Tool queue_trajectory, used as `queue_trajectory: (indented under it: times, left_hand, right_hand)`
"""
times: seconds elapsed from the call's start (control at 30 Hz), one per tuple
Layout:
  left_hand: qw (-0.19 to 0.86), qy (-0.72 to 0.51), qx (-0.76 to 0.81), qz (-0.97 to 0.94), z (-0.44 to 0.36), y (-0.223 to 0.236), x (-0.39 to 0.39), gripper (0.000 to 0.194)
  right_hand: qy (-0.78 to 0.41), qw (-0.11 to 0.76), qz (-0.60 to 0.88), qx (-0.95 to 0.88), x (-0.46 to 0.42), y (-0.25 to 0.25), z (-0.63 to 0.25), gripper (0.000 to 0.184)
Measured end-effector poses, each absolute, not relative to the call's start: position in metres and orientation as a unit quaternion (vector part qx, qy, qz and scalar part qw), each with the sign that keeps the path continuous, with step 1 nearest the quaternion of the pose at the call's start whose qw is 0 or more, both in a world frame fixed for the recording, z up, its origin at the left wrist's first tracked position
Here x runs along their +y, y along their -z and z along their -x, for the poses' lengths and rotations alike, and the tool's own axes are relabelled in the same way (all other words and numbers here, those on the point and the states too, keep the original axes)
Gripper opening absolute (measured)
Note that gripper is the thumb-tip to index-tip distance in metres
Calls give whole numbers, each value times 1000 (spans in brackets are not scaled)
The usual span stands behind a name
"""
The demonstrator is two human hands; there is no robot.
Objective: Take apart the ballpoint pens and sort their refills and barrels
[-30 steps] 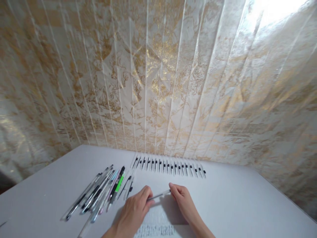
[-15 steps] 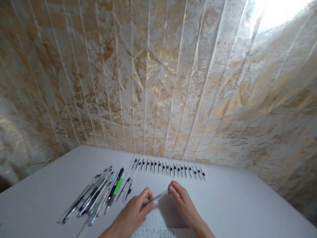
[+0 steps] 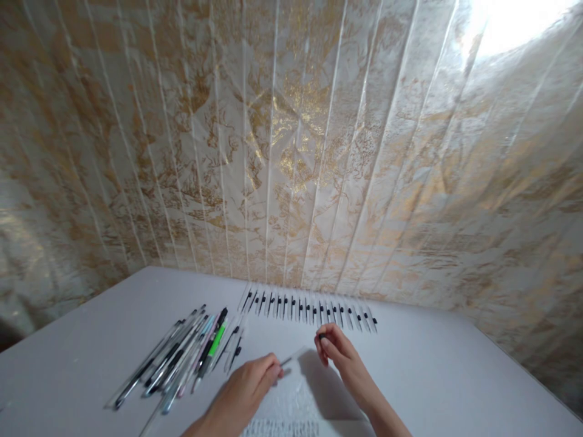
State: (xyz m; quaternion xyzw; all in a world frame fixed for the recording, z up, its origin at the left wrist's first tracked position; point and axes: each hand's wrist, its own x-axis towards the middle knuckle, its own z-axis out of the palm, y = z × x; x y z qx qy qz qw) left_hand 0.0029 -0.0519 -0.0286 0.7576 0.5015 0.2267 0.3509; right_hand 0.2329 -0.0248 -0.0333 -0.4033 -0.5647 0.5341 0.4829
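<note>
Currently: slim pen in left hand, small black piece in right hand

Left fingers closed on the pen, its clear end sticking out up and to the right, over the near middle of the tabletop. Right fingers curled, pinching the black piece at thumb and index; too small to tell exactly what it is. Hands apart, gap between pen end and right hand. Shadow under the right hand.

Loose pile of pens left of the left hand, mostly clear or grey barrels, some overlapping, lying slantwise. Bright green pen at the pile's right side. Two clear pieces with black bits just right of it. Long row of slim clear pieces, each with a black part, laid side by side along the far edge, beyond both hands. Sheet with dark marks at the bottom, cut off by the frame; text unreadable. Shiny gold-and-silver curtain behind.
</note>
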Motion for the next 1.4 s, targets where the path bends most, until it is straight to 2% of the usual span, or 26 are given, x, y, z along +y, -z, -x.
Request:
queue_trajectory:
  times: [0.1,0.2,0.37,0.6,0.8,0.93,1.03,1.1,1.17,1.3,1.4]
  left_hand:
    - [279,-202,516,-784,-7,23,-55,27]
    - [228,-194,514,-804,-9,21,-55,34]
    - [221,-219,491,-814,-2,18,-52,38]
    - [216,-260,547,-765,6,5,-50,23]
    - [295,-324,536,-722,7,-8,-48,18]
    - [278,-208,565,-748,12,-23,-49,16]
    - [272,-61,566,-776,15,-26,-53,23]
    - [290,-27,558,-777,15,-22,-55,26]
    - [302,-64,549,-776,10,-15,-57,26]
    - [338,-177,516,-767,-5,-2,-61,25]
    - [425,-216,481,-736,-15,8,-63,26]
  right_hand:
    - [-659,463,359,-472,-31,31,-220,24]
    - [-715,436,336,-432,-37,35,-206,35]
    - [-685,494,365,-391,-39,43,-192,41]
    - [-692,527,361,-335,-38,38,-192,42]
    - [-722,545,336,-262,-36,46,-191,46]
    - [-667,619,345,-230,-26,38,-207,48]
    - [-569,694,364,-250,-18,21,-235,45]
    - [-510,727,380,-260,-17,9,-251,45]
    - [-514,695,412,-289,-19,3,-255,47]
    - [-579,552,451,-396,-25,10,-221,52]
    - [-559,544,446,-439,-20,19,-186,52]
